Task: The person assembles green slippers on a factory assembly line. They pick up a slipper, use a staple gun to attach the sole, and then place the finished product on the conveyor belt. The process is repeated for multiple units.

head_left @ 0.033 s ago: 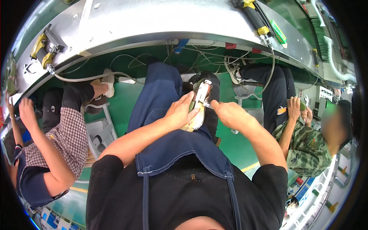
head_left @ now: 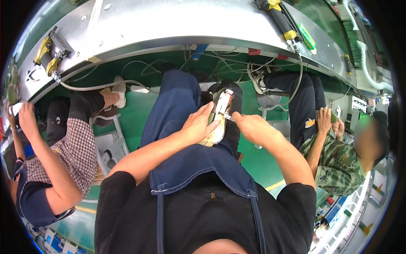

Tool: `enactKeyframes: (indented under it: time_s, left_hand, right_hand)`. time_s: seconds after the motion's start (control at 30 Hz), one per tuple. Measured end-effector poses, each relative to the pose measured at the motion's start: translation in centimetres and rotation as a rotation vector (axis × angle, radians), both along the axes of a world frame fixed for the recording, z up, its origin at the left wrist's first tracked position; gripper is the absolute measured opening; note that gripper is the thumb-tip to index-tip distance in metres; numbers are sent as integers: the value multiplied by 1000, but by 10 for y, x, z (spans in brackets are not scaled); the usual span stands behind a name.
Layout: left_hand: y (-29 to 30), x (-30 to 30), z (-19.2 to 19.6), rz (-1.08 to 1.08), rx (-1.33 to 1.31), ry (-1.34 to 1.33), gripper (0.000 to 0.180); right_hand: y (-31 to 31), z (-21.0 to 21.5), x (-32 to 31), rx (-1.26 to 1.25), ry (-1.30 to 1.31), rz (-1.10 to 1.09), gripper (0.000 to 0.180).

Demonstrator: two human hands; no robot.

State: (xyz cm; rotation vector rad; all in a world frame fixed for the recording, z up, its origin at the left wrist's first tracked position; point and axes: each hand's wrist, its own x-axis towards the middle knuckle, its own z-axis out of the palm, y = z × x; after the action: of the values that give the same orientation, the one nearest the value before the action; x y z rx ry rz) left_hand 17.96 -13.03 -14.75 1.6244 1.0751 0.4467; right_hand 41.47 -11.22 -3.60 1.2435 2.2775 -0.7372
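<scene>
A shoe-shaped piece (head_left: 215,136) rests sole up across my lap, with an olive green edge, a pale yellow underside and a whitish far end with some red. My left hand (head_left: 198,123) wraps its near left side, thumb across the underside and fingers along the edge. From the right, my right hand (head_left: 253,128) is closed around a slim metal tool (head_left: 227,116), whose end touches the middle of the piece. The tool's handle is hidden in my fist, so its exact kind cannot be told.
A long metal bench (head_left: 169,25) runs in front of me. Yellow-black air staplers (head_left: 47,55) lie on it, one at each side, with hoses hanging down. Beside the right one lies a green box (head_left: 307,37). Co-workers sit close on the left (head_left: 46,178) and right (head_left: 338,165).
The metal tool in my right hand has turned slightly against the piece. My left hand keeps its place. The left co-worker's hand has shifted a little.
</scene>
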Motion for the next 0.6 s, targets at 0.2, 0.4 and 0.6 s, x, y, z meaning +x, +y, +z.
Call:
enactKeyframes:
  time_s: [0.2, 0.4, 0.6]
  left_hand:
    - [39, 13, -44, 199, -169, -464, 57]
    - [83, 72, -62, 67, -234, -763, 50]
    - [78, 72, -59, 83, -355, -816, 53]
  right_hand:
    - [2, 10, -14, -75, -12, -148, 17]
    - [-7, 11, -19, -41, -41, -187, 17]
    - [-23, 13, -32, 46, -93, -235, 17]
